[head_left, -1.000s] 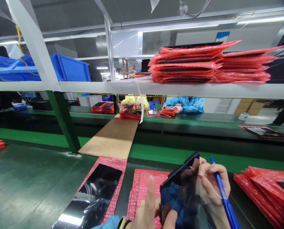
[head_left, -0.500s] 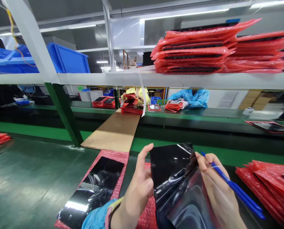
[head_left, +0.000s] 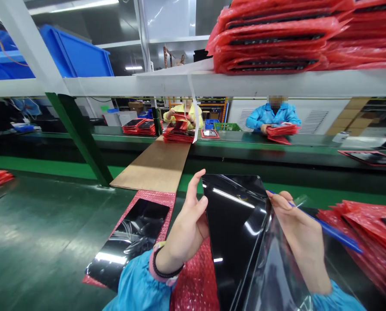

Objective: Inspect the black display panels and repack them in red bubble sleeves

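My left hand (head_left: 186, 224) grips the left edge of a glossy black tablet screen (head_left: 232, 220), thumb and forefinger along its side. The screen is tilted up towards me. At its upper right corner, my right hand (head_left: 299, 233) pinches a clear protective film (head_left: 273, 268), which hangs loose over the screen's right part. A blue pen-like tool (head_left: 337, 233) also sits in the right hand and points out to the right. Below the screen lies red bubble wrap (head_left: 194, 280). Another black screen (head_left: 133, 242) rests on a pink bubble-wrap sheet to the left.
Red bubble bags (head_left: 371, 229) are piled at the right. A wooden board (head_left: 157, 166) bridges to the far bench, where two people handle red packs. Overhead, a white shelf (head_left: 264, 84) carries stacked red bags (head_left: 277, 39) and a blue bin (head_left: 76, 54). A green post (head_left: 79, 134) stands left.
The film has come away from more of the screen's upper right. Both hands and the screen appear higher, and the view has tipped downward. The far person in blue has shifted right.
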A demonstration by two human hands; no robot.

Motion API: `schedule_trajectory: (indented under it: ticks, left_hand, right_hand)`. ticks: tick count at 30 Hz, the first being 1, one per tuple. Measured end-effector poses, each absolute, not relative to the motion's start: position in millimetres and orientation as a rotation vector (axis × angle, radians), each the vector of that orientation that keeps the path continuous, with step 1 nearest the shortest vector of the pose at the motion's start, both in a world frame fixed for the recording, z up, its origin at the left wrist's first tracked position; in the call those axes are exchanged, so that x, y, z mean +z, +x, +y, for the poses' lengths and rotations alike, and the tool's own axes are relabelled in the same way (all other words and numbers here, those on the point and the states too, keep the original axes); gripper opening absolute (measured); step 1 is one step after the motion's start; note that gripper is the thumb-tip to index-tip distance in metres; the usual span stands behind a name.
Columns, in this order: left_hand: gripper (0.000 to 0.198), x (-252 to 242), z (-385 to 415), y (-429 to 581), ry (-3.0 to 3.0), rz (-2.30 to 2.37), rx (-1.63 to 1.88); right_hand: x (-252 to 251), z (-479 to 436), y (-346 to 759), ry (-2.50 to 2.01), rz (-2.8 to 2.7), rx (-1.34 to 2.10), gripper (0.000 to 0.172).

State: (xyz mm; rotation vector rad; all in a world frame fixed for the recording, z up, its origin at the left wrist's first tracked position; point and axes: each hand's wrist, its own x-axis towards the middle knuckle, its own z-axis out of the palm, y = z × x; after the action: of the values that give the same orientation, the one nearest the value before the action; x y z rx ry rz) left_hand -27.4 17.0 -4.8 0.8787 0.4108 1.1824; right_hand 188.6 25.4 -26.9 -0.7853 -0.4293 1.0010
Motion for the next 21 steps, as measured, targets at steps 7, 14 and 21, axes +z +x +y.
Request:
schedule_trajectory:
  ticks: [7, 14, 21]
  left_hand:
    - [0.051, -7.2, 20.0, -24.5, 0.854, 0.412, 1.219]
    - [0.046, -3.8, 17.6, -24.9, 0.815, 0.28, 1.158]
    - [0.046, 0.5, 14.1, -26.1, 0.817, 0.256, 1.154]
  right_hand:
    - [-21.6, 23.4, 186.4, -0.724, -0.393, 1.018, 0.032]
    - [-25.1, 23.7, 189.6, -0.694, -0.417, 1.021, 0.032]
    - [-17.3, 22.6, 183.7, -0.747, -0.403, 1.001, 0.03]
